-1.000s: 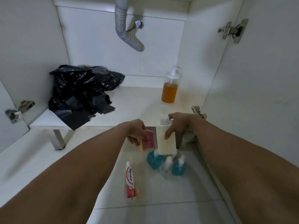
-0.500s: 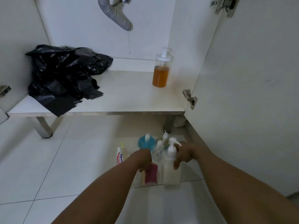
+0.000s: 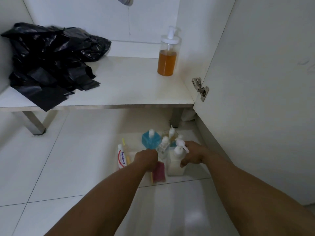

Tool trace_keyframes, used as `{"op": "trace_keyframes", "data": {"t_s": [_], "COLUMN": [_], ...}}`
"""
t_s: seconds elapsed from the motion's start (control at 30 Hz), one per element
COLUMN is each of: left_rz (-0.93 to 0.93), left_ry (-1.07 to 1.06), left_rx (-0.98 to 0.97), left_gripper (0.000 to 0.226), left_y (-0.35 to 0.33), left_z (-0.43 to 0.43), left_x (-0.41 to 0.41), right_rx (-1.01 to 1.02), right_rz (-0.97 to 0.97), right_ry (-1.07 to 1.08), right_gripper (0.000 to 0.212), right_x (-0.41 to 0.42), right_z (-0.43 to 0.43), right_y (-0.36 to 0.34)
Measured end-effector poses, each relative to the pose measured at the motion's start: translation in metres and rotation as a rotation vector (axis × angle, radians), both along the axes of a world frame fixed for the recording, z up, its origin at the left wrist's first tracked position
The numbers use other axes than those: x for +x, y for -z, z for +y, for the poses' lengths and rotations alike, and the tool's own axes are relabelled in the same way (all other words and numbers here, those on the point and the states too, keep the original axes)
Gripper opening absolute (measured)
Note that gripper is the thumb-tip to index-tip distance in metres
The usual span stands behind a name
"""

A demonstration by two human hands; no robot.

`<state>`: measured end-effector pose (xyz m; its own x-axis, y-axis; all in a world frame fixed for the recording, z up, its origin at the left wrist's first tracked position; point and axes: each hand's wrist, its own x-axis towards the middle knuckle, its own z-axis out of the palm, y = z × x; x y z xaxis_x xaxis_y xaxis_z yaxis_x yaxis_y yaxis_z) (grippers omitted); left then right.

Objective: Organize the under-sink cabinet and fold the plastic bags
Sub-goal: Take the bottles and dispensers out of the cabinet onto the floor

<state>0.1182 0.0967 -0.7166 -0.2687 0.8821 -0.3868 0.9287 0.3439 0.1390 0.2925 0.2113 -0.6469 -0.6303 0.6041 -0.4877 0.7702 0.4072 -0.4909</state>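
Note:
A heap of crumpled black plastic bags point(image 3: 49, 65) lies on the left of the white cabinet shelf point(image 3: 129, 92). An orange-liquid pump bottle point(image 3: 167, 55) stands upright at the shelf's right. On the tiled floor below, my left hand point(image 3: 147, 158) is shut on a pink and yellow sponge point(image 3: 158, 173). My right hand point(image 3: 193, 155) grips a white pump bottle point(image 3: 175, 165) that stands on the floor. Just behind them cluster a blue square bottle point(image 3: 150, 141) and small clear pump bottles point(image 3: 164, 147). A toothpaste tube point(image 3: 121, 157) and a yellow toothbrush point(image 3: 126, 150) lie to the left.
The open cabinet door point(image 3: 255, 82) with its metal hinge point(image 3: 201, 89) stands at the right, close to my right arm. A metal cabinet leg point(image 3: 34, 123) stands at the left, another point(image 3: 176, 117) behind the bottles. A grey drain hose point(image 3: 125, 0) hangs at the top.
Both hands came down from shelf-edge height to the floor, carrying the sponge and the white pump bottle. The white bottle now stands on the tiles beside the other bottles.

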Motion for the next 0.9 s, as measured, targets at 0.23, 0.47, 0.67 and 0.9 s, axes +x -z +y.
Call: {"op": "trace_keyframes", "data": {"t_s": [0.23, 0.47, 0.67, 0.9], "left_rz": [0.032, 0.089, 0.079, -0.011], "left_ry": [0.022, 0.033, -0.049, -0.088], "left_rx": [0.009, 0.034, 0.155, 0.337], "left_gripper": [0.029, 0.042, 0.056, 0.046], "left_y": [0.003, -0.015, -0.065, -0.156], "left_z": [-0.001, -0.002, 0.01, 0.046], "left_x": [0.0, -0.006, -0.026, -0.051], "right_rx": [-0.021, 0.003, 0.077, 0.298], "right_rz": [-0.047, -0.132, -0.089, 0.103], "right_ry": [-0.013, 0.016, 0.094, 0.038], "right_gripper": [0.082, 0.064, 0.032, 0.03], "right_x": [0.007, 0.018, -0.013, -0.069], "right_z": [0.004, 0.008, 0.015, 0.034], "right_y": [-0.004, -0.028, -0.073, -0.148]}}
